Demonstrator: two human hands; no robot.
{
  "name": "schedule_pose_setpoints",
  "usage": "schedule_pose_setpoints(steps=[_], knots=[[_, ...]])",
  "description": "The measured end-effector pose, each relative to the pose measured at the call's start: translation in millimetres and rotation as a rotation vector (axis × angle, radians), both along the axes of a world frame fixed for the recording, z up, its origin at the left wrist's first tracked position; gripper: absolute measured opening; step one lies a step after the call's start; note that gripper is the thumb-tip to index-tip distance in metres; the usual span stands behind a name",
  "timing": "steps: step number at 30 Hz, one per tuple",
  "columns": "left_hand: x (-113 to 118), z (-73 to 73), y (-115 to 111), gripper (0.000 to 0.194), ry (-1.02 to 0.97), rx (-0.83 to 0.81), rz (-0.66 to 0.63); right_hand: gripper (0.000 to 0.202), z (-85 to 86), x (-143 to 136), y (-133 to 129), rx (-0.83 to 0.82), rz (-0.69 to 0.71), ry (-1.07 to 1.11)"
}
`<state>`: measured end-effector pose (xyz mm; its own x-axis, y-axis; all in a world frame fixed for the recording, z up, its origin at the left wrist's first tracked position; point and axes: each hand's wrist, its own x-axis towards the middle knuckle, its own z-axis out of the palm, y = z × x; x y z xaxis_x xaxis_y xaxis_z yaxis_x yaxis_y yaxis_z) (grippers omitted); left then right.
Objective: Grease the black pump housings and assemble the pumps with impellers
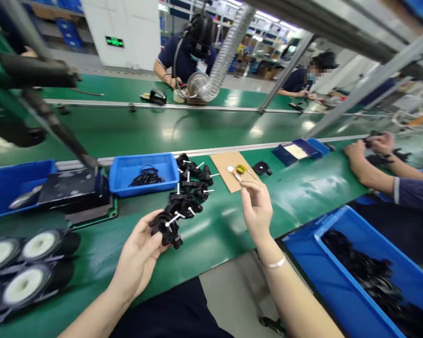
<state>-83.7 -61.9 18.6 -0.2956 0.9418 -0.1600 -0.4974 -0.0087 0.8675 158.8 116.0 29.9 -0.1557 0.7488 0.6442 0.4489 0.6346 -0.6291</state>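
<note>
My left hand (141, 258) is closed around a round black plastic part (164, 228) with a thin white shaft sticking out of it, above the green bench. Between the thumb and fingertips of my right hand (257, 206) is a small thin stick (237, 176) with a pale end; its exact kind is too small to make out. The stick is over a tan board (223, 169), close to a small yellow pot (240, 168) and a white round lid (230, 169). Several similar black parts with white shafts (188, 188) lie beyond my left hand.
A blue tray (144, 188) holds black rings or cords. Large black rollers with pale hubs (28, 284) stand at left, below a green machine (7, 94). A black disc part (262, 168) lies right of the board. A blue bin (356, 234) stands at right, near a co-worker's arms (370, 169).
</note>
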Motion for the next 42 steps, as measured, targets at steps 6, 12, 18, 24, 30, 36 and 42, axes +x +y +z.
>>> schedule_pose_setpoints(steps=[6, 12, 18, 24, 30, 36, 42], knots=[[-16.3, 20.4, -19.3, 0.058, 0.369, 0.036, 0.084, 0.04, 61.5, -71.4, -75.6, -0.381, 0.744, -0.041], [-38.7, 27.5, -53.1, 0.08, 0.96, 0.151, 0.114, 0.038, 74.1, -133.4, -99.3, -0.328, 1.015, -0.346], [-77.2, 40.0, -81.8, 0.1, 1.359, 0.153, 0.101, 0.017, 53.2, -164.2, -98.8, -0.485, 1.014, -0.246], [-145.5, 28.7, -132.7, 0.095, 1.856, -0.103, 0.097, 0.024, 28.0, -174.5, -97.5, -1.271, 0.741, 0.498], [-156.6, -15.4, -150.2, 0.074, 1.945, -0.016, 0.31, 0.026, 12.0, -195.1, -119.8, -1.548, 0.782, 0.722], [-132.3, -16.4, -132.3, 0.06, 1.893, 0.165, 0.087, 0.026, 19.4, -196.0, -121.4, -1.565, 0.832, 0.786], [-116.2, -29.2, -93.9, 0.072, 1.343, 0.248, -0.045, 0.024, 20.4, -201.4, -110.6, -1.506, 0.873, 0.722]])
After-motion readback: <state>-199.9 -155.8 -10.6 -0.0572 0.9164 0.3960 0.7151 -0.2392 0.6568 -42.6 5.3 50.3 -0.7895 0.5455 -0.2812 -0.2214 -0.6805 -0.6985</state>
